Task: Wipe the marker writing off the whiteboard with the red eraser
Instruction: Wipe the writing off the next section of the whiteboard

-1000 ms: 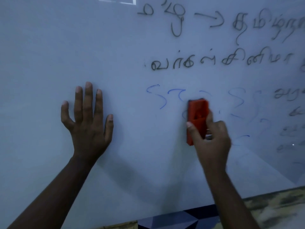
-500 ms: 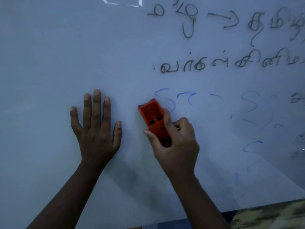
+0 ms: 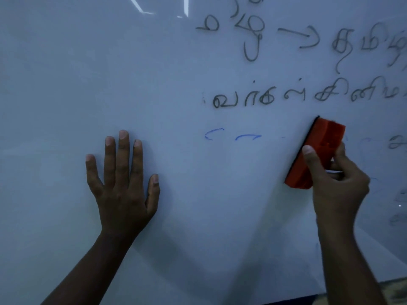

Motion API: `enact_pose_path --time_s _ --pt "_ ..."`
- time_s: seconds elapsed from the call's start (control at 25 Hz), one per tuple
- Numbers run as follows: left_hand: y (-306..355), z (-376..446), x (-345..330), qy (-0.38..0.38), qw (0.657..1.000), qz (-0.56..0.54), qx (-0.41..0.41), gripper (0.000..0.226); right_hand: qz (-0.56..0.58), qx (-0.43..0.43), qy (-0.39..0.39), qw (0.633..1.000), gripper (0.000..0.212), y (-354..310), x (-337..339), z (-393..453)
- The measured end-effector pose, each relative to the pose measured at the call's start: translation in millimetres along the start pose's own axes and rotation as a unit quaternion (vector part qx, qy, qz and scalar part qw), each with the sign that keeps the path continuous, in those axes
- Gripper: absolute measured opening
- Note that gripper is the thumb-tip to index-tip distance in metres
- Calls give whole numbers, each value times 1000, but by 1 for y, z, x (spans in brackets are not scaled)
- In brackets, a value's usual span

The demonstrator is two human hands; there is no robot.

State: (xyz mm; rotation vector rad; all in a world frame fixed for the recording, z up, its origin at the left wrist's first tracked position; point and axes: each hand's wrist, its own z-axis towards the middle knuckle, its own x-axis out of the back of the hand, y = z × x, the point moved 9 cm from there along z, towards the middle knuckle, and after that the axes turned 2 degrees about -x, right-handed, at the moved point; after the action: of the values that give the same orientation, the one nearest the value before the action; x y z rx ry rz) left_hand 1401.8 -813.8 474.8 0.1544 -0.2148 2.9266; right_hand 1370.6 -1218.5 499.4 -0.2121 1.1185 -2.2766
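The whiteboard [image 3: 88,73] fills nearly the whole view. My right hand [image 3: 337,190] grips the red eraser [image 3: 317,148], which is pressed to the board at the right, tilted with its top leaning right. Black marker writing [image 3: 259,100] runs in two lines above the eraser. Left of the eraser, short blue marker strokes [image 3: 233,135] remain. Fainter writing [image 3: 398,144] sits at the right edge, partly behind my hand. My left hand [image 3: 123,183] lies flat on the board at lower left, fingers spread, holding nothing.
The board's lower edge [image 3: 392,282] shows at the bottom right, with a patterned surface [image 3: 398,293] below it. Bright light reflections [image 3: 185,7] streak the top of the board.
My right hand swept the eraser left and then back right, now past its earlier spot. The lower parts of the blue strokes are wiped away. My left hand stays flat on the board.
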Motion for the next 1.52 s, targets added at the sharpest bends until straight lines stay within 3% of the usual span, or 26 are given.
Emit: enact_pose_path --time_s 0.16,0.36,0.56,0.68,1.0,1.12,1.2,1.36,1.52 --pt "2 1 -1 -4 1000 3 4 68 -50 54 3 997 69 -45 -38 -27" --pt "1 0 -3 -10 1000 5 5 70 -117 220 -120 961 71 -100 -110 -127" --pt "-1 -2 -4 -8 1000 12 -5 71 -110 286 -141 941 70 -138 -135 -143" --pt "-1 -1 -2 0 1000 17 -7 68 -108 275 -110 949 70 -138 -123 -111" --pt "-3 32 25 37 999 -7 28 57 -34 73 7 997 78 -47 -20 10" --pt "-16 87 37 51 998 -18 15 60 25 33 14 999 61 -43 1 50" --pt "-29 126 42 62 998 -10 13 62 41 38 13 998 48 -55 0 63" --pt "-41 161 31 35 999 18 24 66 -16 87 30 996 73 -88 -32 31" --pt "-39 160 22 8 999 31 21 67 -53 196 -44 978 69 -127 -96 -56"
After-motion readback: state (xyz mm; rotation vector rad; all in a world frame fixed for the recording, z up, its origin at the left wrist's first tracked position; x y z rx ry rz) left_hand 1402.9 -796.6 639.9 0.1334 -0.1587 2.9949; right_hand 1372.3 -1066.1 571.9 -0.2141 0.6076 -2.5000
